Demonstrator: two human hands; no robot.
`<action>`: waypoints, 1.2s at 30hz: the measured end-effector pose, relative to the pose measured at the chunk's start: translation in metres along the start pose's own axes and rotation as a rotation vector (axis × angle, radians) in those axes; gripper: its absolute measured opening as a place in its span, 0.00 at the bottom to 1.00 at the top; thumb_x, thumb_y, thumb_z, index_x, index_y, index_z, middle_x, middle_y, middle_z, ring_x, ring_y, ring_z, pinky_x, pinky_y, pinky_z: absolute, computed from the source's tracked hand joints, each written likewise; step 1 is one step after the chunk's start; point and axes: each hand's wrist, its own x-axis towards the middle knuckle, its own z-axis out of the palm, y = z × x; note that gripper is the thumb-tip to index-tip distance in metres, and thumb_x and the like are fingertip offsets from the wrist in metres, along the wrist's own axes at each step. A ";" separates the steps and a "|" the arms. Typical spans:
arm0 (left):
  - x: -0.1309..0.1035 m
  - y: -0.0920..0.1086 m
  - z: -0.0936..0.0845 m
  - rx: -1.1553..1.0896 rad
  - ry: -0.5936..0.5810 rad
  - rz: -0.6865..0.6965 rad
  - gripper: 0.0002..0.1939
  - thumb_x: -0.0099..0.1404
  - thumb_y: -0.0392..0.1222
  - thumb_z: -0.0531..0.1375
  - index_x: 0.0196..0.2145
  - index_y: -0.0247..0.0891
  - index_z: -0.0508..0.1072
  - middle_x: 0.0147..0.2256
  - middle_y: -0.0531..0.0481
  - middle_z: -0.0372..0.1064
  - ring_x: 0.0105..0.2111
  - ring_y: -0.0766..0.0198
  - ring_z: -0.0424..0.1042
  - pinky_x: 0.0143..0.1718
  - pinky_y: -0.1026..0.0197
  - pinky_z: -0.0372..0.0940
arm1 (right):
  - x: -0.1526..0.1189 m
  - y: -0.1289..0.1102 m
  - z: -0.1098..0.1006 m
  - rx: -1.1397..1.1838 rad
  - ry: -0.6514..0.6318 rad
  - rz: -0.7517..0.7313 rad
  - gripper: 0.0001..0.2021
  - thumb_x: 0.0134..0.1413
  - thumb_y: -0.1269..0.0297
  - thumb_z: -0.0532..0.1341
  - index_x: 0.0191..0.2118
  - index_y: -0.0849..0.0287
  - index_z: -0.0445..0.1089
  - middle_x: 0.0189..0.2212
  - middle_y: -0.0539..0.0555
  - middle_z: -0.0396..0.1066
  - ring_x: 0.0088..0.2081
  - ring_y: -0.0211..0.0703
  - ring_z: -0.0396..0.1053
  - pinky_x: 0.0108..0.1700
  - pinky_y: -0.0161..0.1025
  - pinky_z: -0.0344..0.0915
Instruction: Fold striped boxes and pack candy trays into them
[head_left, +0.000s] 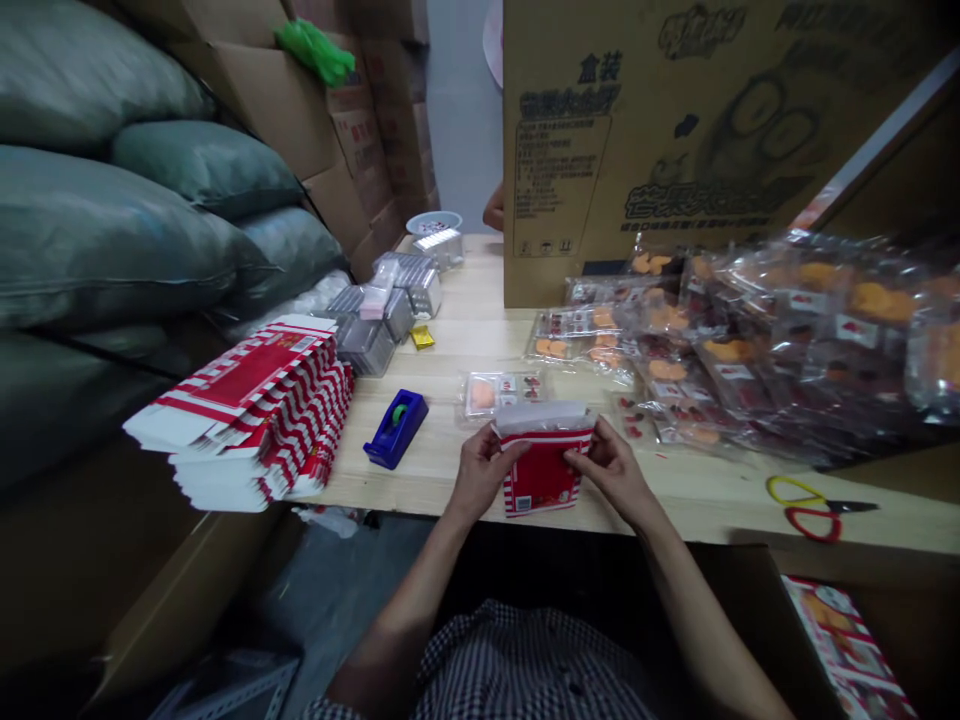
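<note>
At the table's front edge I hold a red-and-white striped carton (546,470) upright between both hands. Its top is open, with pale flaps or clear plastic showing above the rim. My left hand (480,470) grips the carton's left side, thumb on the front panel. On the opposite side my right hand (611,468) pinches the edge between thumb and fingers. What the carton contains is hidden. Just behind it lies a clear packet (484,392) with an orange piece and small red items. A blue tape dispenser (396,428) stands to the left of my left hand.
Flat striped cartons (247,400) are stacked at left, near clear plastic cases (367,340) and a yellow sachet (422,337). Filled packets (720,350) heap up at right before a large cardboard box (637,150). Scissors (814,507) lie at the front right edge.
</note>
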 end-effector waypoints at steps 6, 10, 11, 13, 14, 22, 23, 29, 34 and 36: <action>-0.008 0.020 0.010 0.047 0.025 -0.012 0.17 0.63 0.54 0.62 0.41 0.38 0.74 0.38 0.49 0.76 0.38 0.60 0.73 0.40 0.64 0.66 | -0.008 -0.003 0.001 0.024 0.067 -0.026 0.22 0.53 0.61 0.69 0.53 0.52 0.67 0.44 0.52 0.75 0.42 0.43 0.74 0.49 0.40 0.71; -0.013 0.025 0.018 0.041 0.099 -0.055 0.10 0.61 0.46 0.63 0.35 0.37 0.73 0.30 0.53 0.73 0.30 0.65 0.69 0.35 0.65 0.64 | -0.019 -0.010 0.008 0.066 0.076 0.011 0.25 0.54 0.59 0.68 0.57 0.50 0.64 0.48 0.53 0.73 0.48 0.46 0.72 0.53 0.43 0.69; -0.014 0.025 0.021 0.037 0.104 -0.062 0.08 0.60 0.44 0.63 0.35 0.37 0.73 0.29 0.53 0.72 0.29 0.65 0.68 0.34 0.65 0.64 | -0.022 -0.013 0.012 0.091 0.109 0.024 0.26 0.55 0.58 0.67 0.58 0.50 0.64 0.49 0.53 0.73 0.49 0.46 0.72 0.53 0.43 0.68; -0.015 0.025 0.026 0.041 0.114 -0.071 0.07 0.58 0.41 0.63 0.35 0.37 0.72 0.28 0.54 0.71 0.28 0.66 0.67 0.32 0.66 0.63 | -0.027 -0.017 0.021 0.147 0.205 0.052 0.21 0.58 0.57 0.64 0.56 0.51 0.65 0.48 0.53 0.73 0.49 0.46 0.72 0.52 0.42 0.69; -0.016 0.026 0.028 0.048 0.123 -0.071 0.07 0.58 0.40 0.62 0.35 0.37 0.72 0.28 0.55 0.70 0.28 0.67 0.66 0.32 0.67 0.63 | -0.029 -0.019 0.026 0.171 0.254 0.066 0.17 0.59 0.57 0.62 0.53 0.52 0.68 0.45 0.53 0.74 0.47 0.46 0.72 0.50 0.42 0.70; -0.027 0.035 0.030 -0.013 0.086 -0.089 0.14 0.57 0.42 0.65 0.41 0.39 0.72 0.33 0.53 0.73 0.33 0.64 0.70 0.38 0.65 0.64 | -0.032 -0.021 0.044 0.177 0.487 0.044 0.04 0.57 0.63 0.61 0.37 0.54 0.72 0.29 0.48 0.74 0.32 0.41 0.70 0.38 0.36 0.68; -0.029 0.037 0.028 -0.044 0.066 -0.092 0.17 0.58 0.44 0.65 0.45 0.39 0.72 0.37 0.50 0.74 0.36 0.62 0.72 0.41 0.63 0.65 | -0.032 -0.022 0.045 0.177 0.492 0.050 0.06 0.56 0.63 0.61 0.39 0.54 0.73 0.30 0.48 0.74 0.33 0.41 0.70 0.38 0.36 0.68; -0.040 0.041 0.018 0.065 0.170 0.016 0.12 0.64 0.46 0.60 0.41 0.37 0.75 0.38 0.48 0.75 0.40 0.58 0.72 0.43 0.62 0.64 | -0.032 -0.023 0.052 0.190 0.546 0.026 0.06 0.56 0.64 0.61 0.39 0.56 0.73 0.30 0.47 0.72 0.32 0.38 0.68 0.36 0.33 0.65; -0.032 0.040 0.021 0.265 0.205 0.053 0.06 0.64 0.41 0.58 0.38 0.38 0.73 0.34 0.51 0.72 0.34 0.62 0.68 0.36 0.65 0.62 | -0.033 -0.024 0.055 0.164 0.533 0.011 0.03 0.58 0.64 0.60 0.37 0.55 0.71 0.28 0.45 0.68 0.29 0.36 0.64 0.33 0.31 0.62; -0.027 0.040 0.022 0.229 0.202 0.039 0.06 0.62 0.39 0.58 0.39 0.39 0.71 0.34 0.52 0.71 0.32 0.64 0.67 0.34 0.66 0.61 | -0.034 -0.024 0.055 0.172 0.516 0.024 0.03 0.58 0.64 0.60 0.37 0.55 0.70 0.28 0.45 0.68 0.28 0.36 0.64 0.33 0.31 0.62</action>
